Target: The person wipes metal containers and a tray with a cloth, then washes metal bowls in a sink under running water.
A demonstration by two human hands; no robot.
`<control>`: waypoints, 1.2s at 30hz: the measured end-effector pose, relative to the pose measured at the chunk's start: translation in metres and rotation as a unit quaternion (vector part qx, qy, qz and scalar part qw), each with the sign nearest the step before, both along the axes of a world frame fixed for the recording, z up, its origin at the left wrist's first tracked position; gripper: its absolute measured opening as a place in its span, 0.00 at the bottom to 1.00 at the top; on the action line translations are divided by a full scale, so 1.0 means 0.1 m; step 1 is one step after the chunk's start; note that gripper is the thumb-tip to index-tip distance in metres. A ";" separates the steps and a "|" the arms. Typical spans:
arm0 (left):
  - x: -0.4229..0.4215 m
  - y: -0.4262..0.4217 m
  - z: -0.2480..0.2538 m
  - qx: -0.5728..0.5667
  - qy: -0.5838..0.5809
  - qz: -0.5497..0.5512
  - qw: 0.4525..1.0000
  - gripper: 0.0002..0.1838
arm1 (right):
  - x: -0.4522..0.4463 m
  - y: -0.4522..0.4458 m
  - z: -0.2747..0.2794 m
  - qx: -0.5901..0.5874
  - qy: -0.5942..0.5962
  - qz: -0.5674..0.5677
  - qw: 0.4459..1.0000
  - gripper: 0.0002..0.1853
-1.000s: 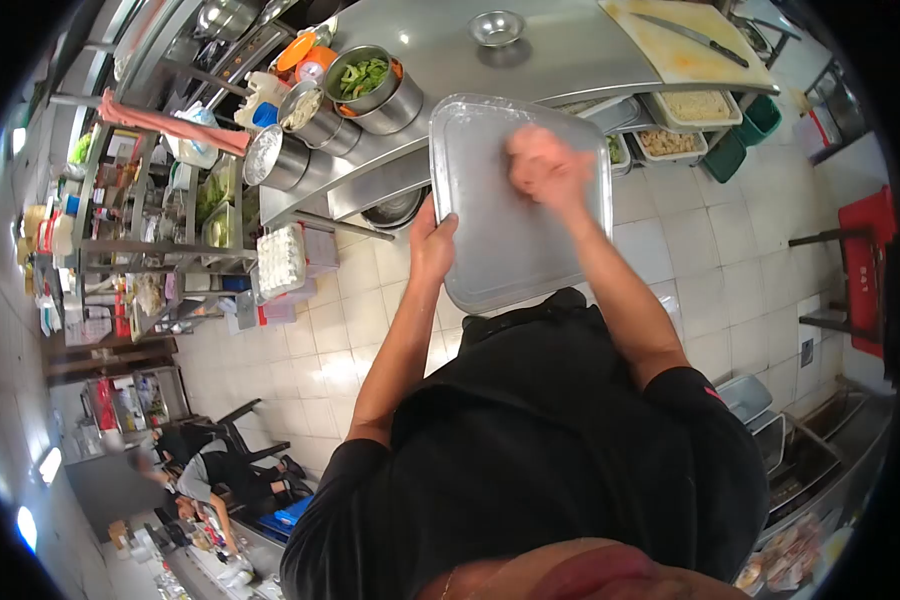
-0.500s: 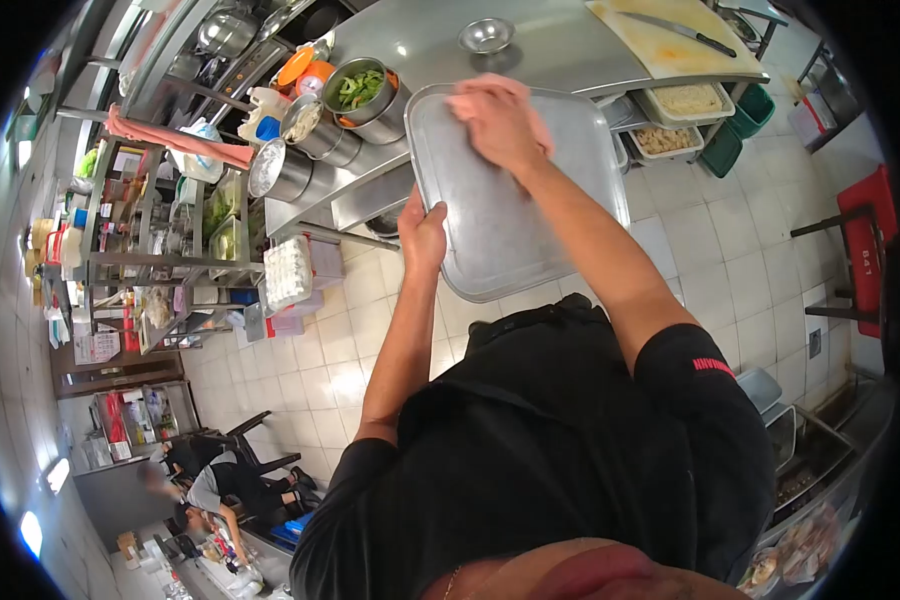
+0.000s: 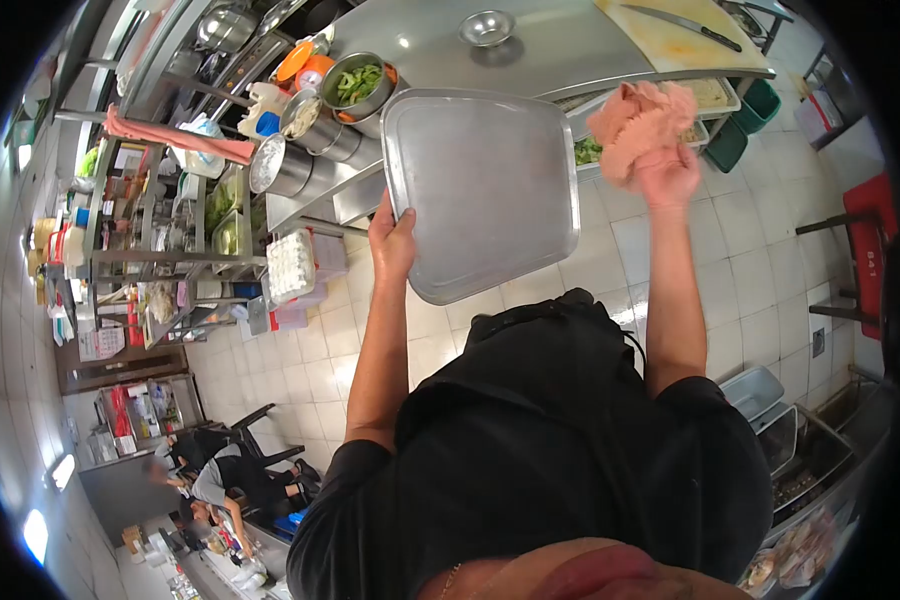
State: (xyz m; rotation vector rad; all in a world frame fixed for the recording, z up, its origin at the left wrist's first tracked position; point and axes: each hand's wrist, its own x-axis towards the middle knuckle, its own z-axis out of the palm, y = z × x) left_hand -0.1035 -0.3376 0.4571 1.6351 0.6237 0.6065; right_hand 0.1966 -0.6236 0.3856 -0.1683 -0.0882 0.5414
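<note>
Pale floor tiles spread below. Left fingers clamp the tray at its nine o'clock edge; right fingers clutch a bunched pink cloth, apart from it at two o'clock. Beyond, at twelve, stands the worktop

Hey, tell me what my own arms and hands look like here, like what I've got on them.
Your left sleeve and right sleeve are black and short, ending near the elbows. Both forearms are bare. Your left hand and right hand are ungloved, with no watch or bracelet visible.
</note>
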 end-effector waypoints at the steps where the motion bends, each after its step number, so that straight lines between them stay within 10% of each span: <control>1: 0.04 -0.03 0.04 0.002 0.005 -0.001 1.000 0.31 | 0.01 0.00 -0.09 -0.002 -0.042 0.014 0.999 0.19; 5: 0.16 -0.11 0.07 0.012 0.017 -0.043 0.999 0.31 | 0.02 0.40 -0.52 -0.008 -0.198 0.079 0.977 0.15; 8: 0.29 -0.19 0.09 0.017 0.035 -0.080 0.996 0.30 | -0.15 0.44 -0.14 -0.259 -0.290 0.069 0.918 0.13; 13: 0.43 -0.34 0.14 0.175 0.056 -0.139 0.973 0.29 | -0.21 1.23 0.05 -0.572 -0.536 -0.176 0.596 0.12; 21: 0.39 -0.37 0.22 0.273 0.106 -0.137 0.946 0.31 | -0.08 1.89 0.53 -0.674 -0.636 -0.217 0.307 0.10; 24: 0.36 -0.36 0.17 0.252 0.097 -0.131 0.954 0.30 | 0.16 1.96 0.24 -0.699 -0.591 -0.255 0.311 0.10; 28: 0.26 -0.29 0.03 0.239 0.142 -0.112 0.954 0.31 | 0.18 1.74 -0.28 -0.562 -0.509 -0.203 0.620 0.07; 36: 0.27 -0.30 0.07 0.278 0.167 -0.143 0.935 0.31 | -0.14 1.49 0.09 -0.668 -0.634 -0.144 0.362 0.09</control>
